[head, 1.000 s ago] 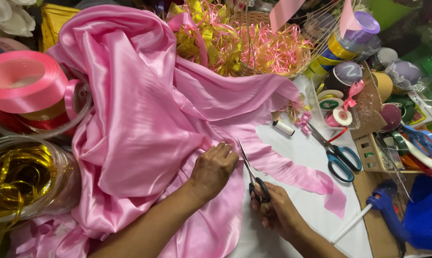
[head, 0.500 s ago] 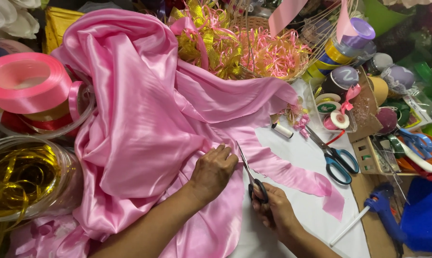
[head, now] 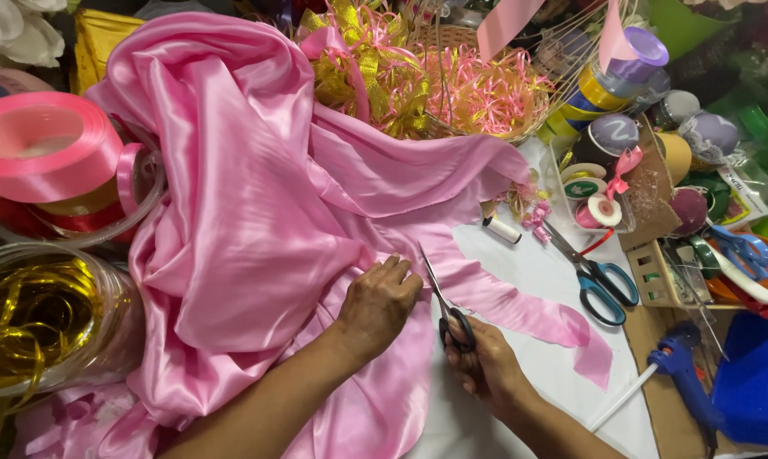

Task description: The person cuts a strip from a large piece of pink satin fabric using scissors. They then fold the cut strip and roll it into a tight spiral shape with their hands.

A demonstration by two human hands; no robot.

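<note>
A large sheet of shiny pink satin fabric [head: 256, 212] is heaped over the table's left and middle. My left hand [head: 379, 302] presses flat on the fabric near the cut line. My right hand [head: 486, 370] grips black-handled scissors [head: 443, 297], whose blades point away from me into the fabric edge beside my left fingers. A cut strip of pink satin [head: 528, 310] trails to the right across the white table top [head: 545, 272].
A second pair of scissors with blue handles [head: 600, 285] lies to the right. A pink ribbon spool [head: 44, 144] and a jar of gold ribbon [head: 35, 319] stand at left. A basket of curled ribbons [head: 477, 93], tape rolls and a blue glue gun [head: 685, 365] crowd the back and right.
The scissors and my right hand have edged slightly forward along the fabric; my left hand stays pressed on the satin.
</note>
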